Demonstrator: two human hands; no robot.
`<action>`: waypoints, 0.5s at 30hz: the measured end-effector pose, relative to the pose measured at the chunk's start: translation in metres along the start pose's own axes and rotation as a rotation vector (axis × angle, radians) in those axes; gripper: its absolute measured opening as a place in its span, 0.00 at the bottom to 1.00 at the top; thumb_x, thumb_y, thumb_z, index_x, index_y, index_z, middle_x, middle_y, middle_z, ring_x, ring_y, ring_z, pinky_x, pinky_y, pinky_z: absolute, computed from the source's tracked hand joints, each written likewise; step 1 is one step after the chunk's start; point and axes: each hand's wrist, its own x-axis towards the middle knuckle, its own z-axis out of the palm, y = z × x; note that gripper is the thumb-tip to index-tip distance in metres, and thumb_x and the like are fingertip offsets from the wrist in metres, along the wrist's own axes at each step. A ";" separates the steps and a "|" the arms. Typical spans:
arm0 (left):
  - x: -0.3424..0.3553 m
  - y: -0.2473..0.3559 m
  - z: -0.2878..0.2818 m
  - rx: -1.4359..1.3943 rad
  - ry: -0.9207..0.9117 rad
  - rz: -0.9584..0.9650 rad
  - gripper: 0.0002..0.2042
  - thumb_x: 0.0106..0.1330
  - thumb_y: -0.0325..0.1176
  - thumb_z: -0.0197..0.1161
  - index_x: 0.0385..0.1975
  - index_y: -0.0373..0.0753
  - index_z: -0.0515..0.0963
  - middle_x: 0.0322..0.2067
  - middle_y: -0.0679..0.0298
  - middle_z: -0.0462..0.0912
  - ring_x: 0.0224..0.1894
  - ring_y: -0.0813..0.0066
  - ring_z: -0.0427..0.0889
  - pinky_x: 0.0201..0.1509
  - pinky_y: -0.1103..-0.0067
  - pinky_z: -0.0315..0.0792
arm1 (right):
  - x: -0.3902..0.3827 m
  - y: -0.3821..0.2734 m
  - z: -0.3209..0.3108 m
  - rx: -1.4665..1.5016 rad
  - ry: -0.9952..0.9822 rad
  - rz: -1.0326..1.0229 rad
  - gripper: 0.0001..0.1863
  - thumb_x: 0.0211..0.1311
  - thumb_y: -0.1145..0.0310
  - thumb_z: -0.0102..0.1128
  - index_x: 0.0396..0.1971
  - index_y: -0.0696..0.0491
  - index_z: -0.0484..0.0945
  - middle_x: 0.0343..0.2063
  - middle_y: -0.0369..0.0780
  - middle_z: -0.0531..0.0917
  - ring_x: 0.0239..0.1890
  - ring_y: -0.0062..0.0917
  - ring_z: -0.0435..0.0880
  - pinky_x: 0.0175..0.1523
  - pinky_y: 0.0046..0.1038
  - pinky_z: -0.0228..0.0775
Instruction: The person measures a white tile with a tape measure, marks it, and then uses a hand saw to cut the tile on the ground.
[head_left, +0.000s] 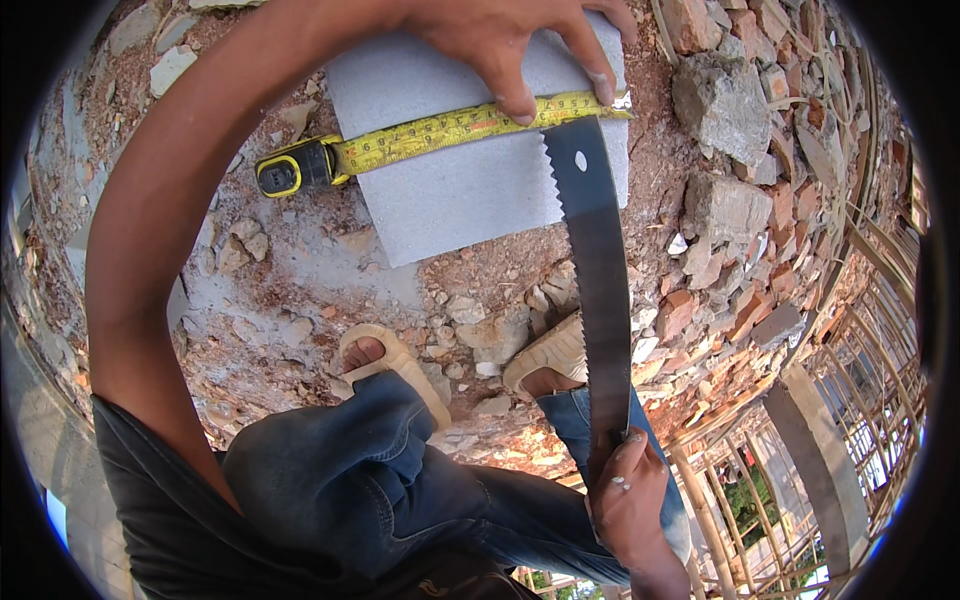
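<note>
A light grey block (470, 205) lies on the rubble, crossed by a yellow tape measure (400, 143) whose black-and-yellow case (295, 170) rests past its left side. My left hand (505, 45) reaches over from the left, fingers spread on the block, with fingertips on or at the tape near its right end. My right hand (630, 500) is closed on the lower end of a long dark hand saw (597, 265). The saw’s toothed edge faces left, and its tip lies over the block just below the tape, near my left fingertips.
Broken concrete (722, 105) and red brick pieces (678, 315) are heaped at the right. My sandalled feet (395, 370) stand on loose debris below the block. At the lower right are a concrete beam (815, 450) and bamboo poles (700, 500), seemingly scaffolding at a lower level.
</note>
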 end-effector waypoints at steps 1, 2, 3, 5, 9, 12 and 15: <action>0.000 0.000 0.000 -0.003 -0.005 -0.005 0.29 0.43 0.48 0.71 0.52 0.55 0.85 0.63 0.57 0.68 0.66 0.54 0.61 0.62 0.60 0.69 | 0.000 0.000 0.000 0.003 0.000 0.002 0.04 0.62 0.77 0.55 0.32 0.59 0.70 0.18 0.45 0.76 0.21 0.44 0.77 0.20 0.43 0.70; 0.000 0.000 0.001 0.009 -0.010 -0.015 0.29 0.43 0.48 0.71 0.52 0.55 0.85 0.63 0.57 0.68 0.66 0.54 0.61 0.62 0.59 0.69 | 0.000 0.000 -0.001 -0.002 0.001 0.001 0.04 0.62 0.77 0.55 0.32 0.59 0.70 0.18 0.45 0.76 0.21 0.44 0.77 0.20 0.43 0.70; 0.000 0.001 0.002 0.021 -0.014 -0.025 0.30 0.43 0.48 0.71 0.52 0.55 0.85 0.63 0.57 0.68 0.66 0.54 0.61 0.62 0.59 0.69 | 0.000 0.000 -0.001 -0.008 0.002 0.001 0.04 0.62 0.76 0.55 0.32 0.59 0.70 0.18 0.45 0.76 0.21 0.44 0.77 0.20 0.43 0.70; 0.001 0.001 0.002 0.030 -0.015 -0.031 0.30 0.42 0.48 0.71 0.52 0.55 0.85 0.63 0.57 0.69 0.66 0.54 0.61 0.62 0.59 0.69 | 0.000 0.000 -0.002 -0.016 -0.002 0.007 0.04 0.62 0.76 0.55 0.31 0.59 0.69 0.19 0.46 0.76 0.21 0.44 0.77 0.21 0.43 0.70; 0.001 0.001 0.001 -0.020 -0.033 -0.042 0.30 0.42 0.48 0.70 0.52 0.55 0.85 0.63 0.56 0.69 0.66 0.54 0.61 0.61 0.59 0.70 | -0.001 0.000 -0.002 -0.010 0.001 0.011 0.04 0.62 0.76 0.55 0.30 0.58 0.69 0.19 0.45 0.76 0.22 0.43 0.77 0.21 0.43 0.70; 0.000 0.002 0.000 -0.038 -0.017 -0.038 0.30 0.42 0.48 0.70 0.52 0.55 0.85 0.62 0.55 0.69 0.65 0.54 0.62 0.61 0.59 0.70 | -0.003 -0.001 -0.002 -0.006 -0.019 0.008 0.04 0.61 0.76 0.55 0.30 0.58 0.69 0.19 0.45 0.76 0.22 0.43 0.77 0.21 0.43 0.70; 0.000 0.002 0.000 -0.051 0.004 -0.012 0.30 0.42 0.47 0.70 0.51 0.54 0.85 0.63 0.55 0.69 0.65 0.53 0.62 0.62 0.58 0.70 | -0.006 0.000 -0.002 -0.010 -0.048 0.028 0.04 0.61 0.76 0.55 0.30 0.58 0.69 0.20 0.45 0.77 0.23 0.43 0.78 0.22 0.43 0.70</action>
